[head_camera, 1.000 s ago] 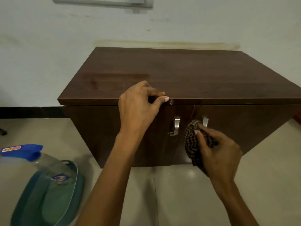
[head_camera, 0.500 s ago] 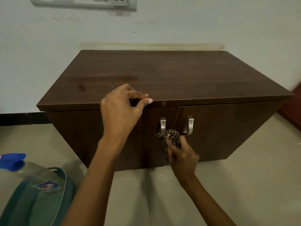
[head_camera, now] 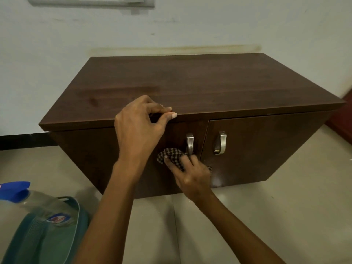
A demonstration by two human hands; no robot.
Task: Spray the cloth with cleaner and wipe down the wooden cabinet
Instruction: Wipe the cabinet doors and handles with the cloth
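A low dark wooden cabinet [head_camera: 200, 86] with two doors and two metal handles stands on the floor against the wall. My left hand [head_camera: 139, 128] grips the front edge of its top, thumb under the lip. My right hand [head_camera: 190, 174] presses a dark checkered cloth [head_camera: 171, 156] against the left door, just left of and below the left handle [head_camera: 190, 143]. A clear spray bottle [head_camera: 24, 204] with a blue head lies at the lower left on a green basin.
The green plastic basin [head_camera: 49, 235] sits on the tiled floor at the lower left. A switch plate [head_camera: 91, 0] is on the white wall above. A reddish piece of furniture [head_camera: 342, 119] shows at the right edge.
My right hand has carried the cloth leftward across the cabinet front, from near the right handle to the left door beside the left handle. The left hand has stayed on the top edge.
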